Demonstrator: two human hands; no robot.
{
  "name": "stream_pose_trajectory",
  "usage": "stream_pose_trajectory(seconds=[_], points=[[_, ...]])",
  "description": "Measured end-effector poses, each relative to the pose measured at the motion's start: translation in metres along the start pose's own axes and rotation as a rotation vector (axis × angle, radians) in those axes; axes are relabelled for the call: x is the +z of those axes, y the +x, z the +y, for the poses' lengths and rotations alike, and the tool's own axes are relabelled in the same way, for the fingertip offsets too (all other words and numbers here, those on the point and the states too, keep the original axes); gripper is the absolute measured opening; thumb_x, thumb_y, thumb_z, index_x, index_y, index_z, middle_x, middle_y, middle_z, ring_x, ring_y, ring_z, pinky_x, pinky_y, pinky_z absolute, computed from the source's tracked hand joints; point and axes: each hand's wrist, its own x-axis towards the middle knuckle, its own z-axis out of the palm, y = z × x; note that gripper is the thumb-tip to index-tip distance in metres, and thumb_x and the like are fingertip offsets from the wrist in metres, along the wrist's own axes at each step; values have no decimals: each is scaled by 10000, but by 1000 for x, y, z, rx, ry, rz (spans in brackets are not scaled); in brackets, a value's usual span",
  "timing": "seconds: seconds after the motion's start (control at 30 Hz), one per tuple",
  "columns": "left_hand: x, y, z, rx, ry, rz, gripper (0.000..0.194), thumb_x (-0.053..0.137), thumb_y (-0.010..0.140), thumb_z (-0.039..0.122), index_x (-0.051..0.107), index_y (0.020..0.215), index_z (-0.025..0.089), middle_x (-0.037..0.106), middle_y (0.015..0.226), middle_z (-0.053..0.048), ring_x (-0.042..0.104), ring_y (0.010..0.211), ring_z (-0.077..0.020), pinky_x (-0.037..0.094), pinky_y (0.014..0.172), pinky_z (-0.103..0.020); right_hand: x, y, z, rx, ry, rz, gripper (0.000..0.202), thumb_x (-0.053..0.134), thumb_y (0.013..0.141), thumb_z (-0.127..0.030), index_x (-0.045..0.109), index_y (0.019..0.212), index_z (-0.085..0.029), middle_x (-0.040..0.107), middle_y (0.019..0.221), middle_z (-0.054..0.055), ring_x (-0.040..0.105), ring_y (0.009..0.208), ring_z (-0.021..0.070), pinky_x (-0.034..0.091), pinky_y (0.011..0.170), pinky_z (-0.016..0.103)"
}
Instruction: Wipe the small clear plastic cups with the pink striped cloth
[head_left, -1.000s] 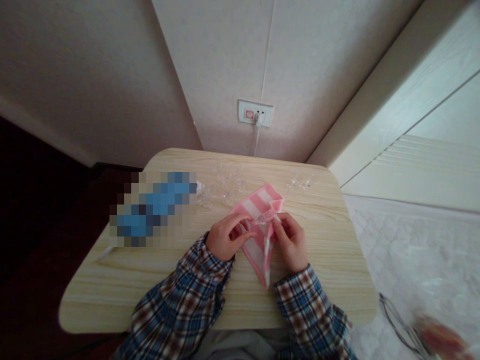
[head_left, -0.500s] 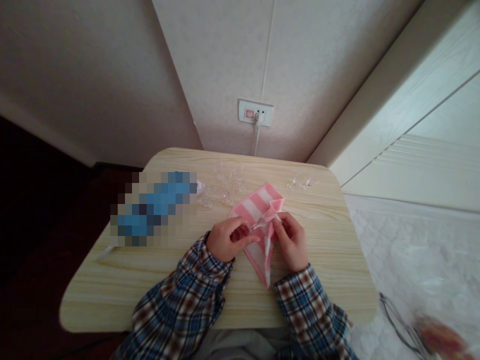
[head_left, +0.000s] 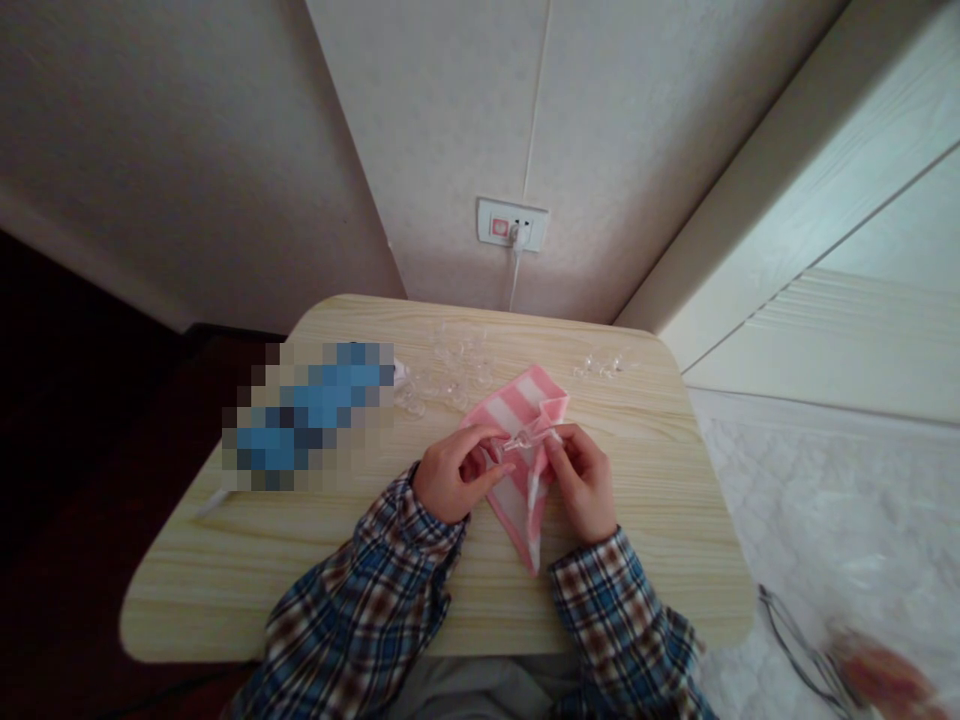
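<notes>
A pink and white striped cloth lies partly folded on the wooden table. My right hand pinches a gathered part of it near its right edge. Over the cloth's left side, my left hand curls its fingers around one end of a small clear piece, whose other end points toward the cloth in my right fingers. Several clear, small objects lie behind my left hand, and a few more sit at the back right of the table.
A blurred-out blue object lies on the table's left side. On the wall behind, a white socket holds a plug with a cord hanging down. To the right is a white quilted surface with dark thin cords and a blurred reddish thing.
The clear piece has tilted slightly at my left fingertips. Both hands stay in nearly the same place, and the cloth has barely shifted.
</notes>
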Motion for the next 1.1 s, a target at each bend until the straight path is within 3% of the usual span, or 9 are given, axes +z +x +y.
stream_pose_trajectory(seconds=[0.6, 1.1], points=[[1, 0, -4, 111, 6, 33, 236, 571, 738, 314, 566, 896, 139, 633, 844, -58, 583, 701, -120, 476, 640, -215, -2, 0, 0, 19, -29, -4, 196, 446, 823, -348, 534, 870, -179, 504, 607, -20, 465, 531, 105, 324, 484, 223], [0, 1, -1, 83, 18, 10, 232, 579, 731, 319, 559, 864, 130, 632, 778, -40, 573, 627, -104, 453, 561, -188, 0, 0, 0, 3, -18, -3, 190, 448, 822, -338, 539, 860, -175, 525, 640, -12, 468, 551, 105, 339, 500, 221]])
